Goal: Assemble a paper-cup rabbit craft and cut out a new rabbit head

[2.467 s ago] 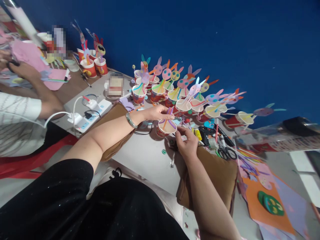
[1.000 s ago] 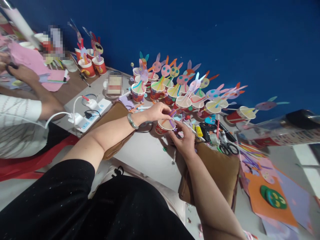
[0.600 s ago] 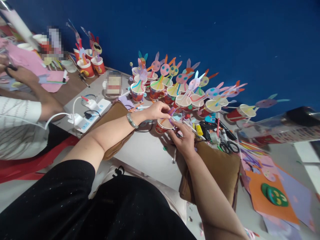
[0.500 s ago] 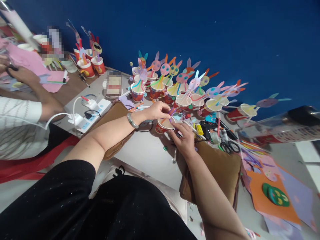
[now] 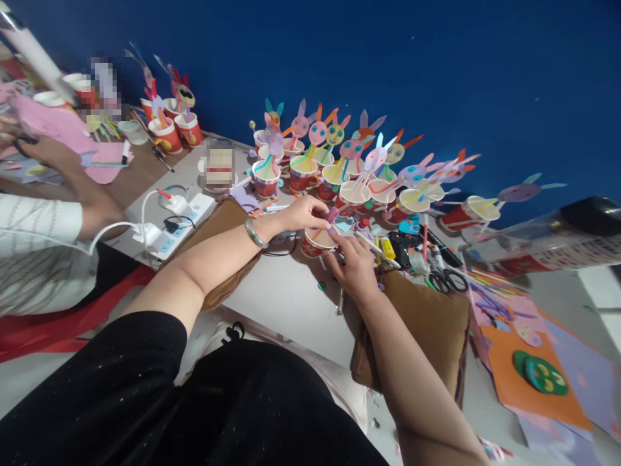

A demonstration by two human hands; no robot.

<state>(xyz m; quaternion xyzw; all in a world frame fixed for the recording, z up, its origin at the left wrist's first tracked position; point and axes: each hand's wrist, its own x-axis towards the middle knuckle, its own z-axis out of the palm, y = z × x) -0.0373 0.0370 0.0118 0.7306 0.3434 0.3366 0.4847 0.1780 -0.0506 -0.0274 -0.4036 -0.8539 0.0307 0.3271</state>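
Note:
A red-and-white paper cup (image 5: 313,248) stands on the table in front of me. Above its rim, my left hand (image 5: 310,213) pinches a narrow purple strip (image 5: 332,214) between thumb and fingertips. An orange strip shows inside the cup, below those fingers. My right hand (image 5: 356,262) grips the cup's right side near the rim, its fingers bent and partly hiding the cup. Just behind stand several similar paper cups (image 5: 303,175) with drinking straws and colourful paper rabbit heads (image 5: 317,133).
Brown cushions (image 5: 417,330) lie under both forearms. A power strip (image 5: 187,223) is at left, near another person's arm (image 5: 92,188). Black-handled scissors (image 5: 449,280), a yellow piece (image 5: 387,248) and coloured paper (image 5: 519,362) lie to the right. A blue wall (image 5: 310,52) rises behind.
Both hands stay almost in place at the cup; the right-hand fingers shift slightly at the rim. The view moves a little.

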